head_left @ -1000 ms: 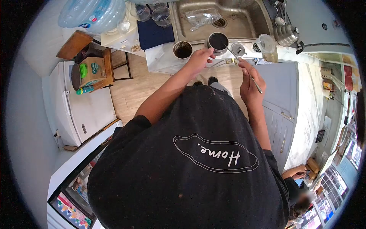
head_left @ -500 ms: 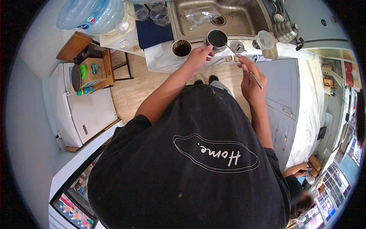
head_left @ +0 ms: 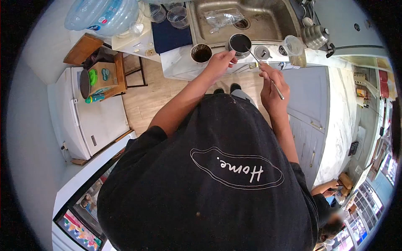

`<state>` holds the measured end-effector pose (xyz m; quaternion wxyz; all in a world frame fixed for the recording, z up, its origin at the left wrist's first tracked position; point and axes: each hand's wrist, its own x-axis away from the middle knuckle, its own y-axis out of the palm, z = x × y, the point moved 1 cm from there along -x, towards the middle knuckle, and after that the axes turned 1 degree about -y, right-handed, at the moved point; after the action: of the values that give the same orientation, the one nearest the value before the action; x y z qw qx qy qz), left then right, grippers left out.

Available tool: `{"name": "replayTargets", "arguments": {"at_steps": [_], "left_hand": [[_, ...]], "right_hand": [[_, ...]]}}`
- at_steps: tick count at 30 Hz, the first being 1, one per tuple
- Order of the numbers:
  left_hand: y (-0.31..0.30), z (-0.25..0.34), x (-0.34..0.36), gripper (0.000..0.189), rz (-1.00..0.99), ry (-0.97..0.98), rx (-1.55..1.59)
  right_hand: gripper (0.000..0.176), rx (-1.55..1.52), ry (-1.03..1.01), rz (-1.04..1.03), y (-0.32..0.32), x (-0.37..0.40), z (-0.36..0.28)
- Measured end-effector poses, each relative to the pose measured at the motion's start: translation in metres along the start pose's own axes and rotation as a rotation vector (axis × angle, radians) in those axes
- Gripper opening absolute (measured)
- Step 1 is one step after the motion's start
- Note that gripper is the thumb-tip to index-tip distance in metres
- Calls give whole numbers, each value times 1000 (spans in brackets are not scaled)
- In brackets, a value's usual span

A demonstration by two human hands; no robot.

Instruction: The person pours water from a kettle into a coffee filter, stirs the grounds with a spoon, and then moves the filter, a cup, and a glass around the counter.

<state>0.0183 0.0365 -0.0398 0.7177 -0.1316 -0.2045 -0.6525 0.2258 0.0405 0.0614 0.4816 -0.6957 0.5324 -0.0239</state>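
Observation:
My left hand [head_left: 220, 63] is closed at the near left rim of a metal cup [head_left: 240, 43] filled with dark liquid, on the counter edge by the sink. In my right hand [head_left: 274, 88] is a long metal spoon [head_left: 254, 55], its far end dipping into the dark liquid and its handle sticking out below my fingers. Left of the metal cup stands a white cup [head_left: 201, 53] with dark residue inside. A round lid [head_left: 262, 52] lies just right of the metal cup.
Beyond the counter is a steel sink [head_left: 268, 21] holding a clear plastic bag [head_left: 222, 19]. Clear plastic cups [head_left: 178, 17] and a dark blue cloth [head_left: 171, 38] are at the left. A clear container [head_left: 293, 45] and metal kettle [head_left: 315, 36] stand right. Another person [head_left: 328, 209] is at lower right.
The view has shifted slightly. My right hand has moved a little left and down with the spoon, whose tip stays in the metal cup. My left hand stays at the cup's rim.

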Motion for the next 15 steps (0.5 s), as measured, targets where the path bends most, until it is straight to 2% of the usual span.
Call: {"name": "replayTargets", "arguments": {"at_steps": [9, 15], "left_hand": [[0, -1, -2, 41, 9, -46, 5], [0, -2, -3, 40, 1, -3, 27]], "right_hand": [[12, 10, -64, 17, 2, 1, -5], [12, 4, -67, 12, 2, 1, -9]]}}
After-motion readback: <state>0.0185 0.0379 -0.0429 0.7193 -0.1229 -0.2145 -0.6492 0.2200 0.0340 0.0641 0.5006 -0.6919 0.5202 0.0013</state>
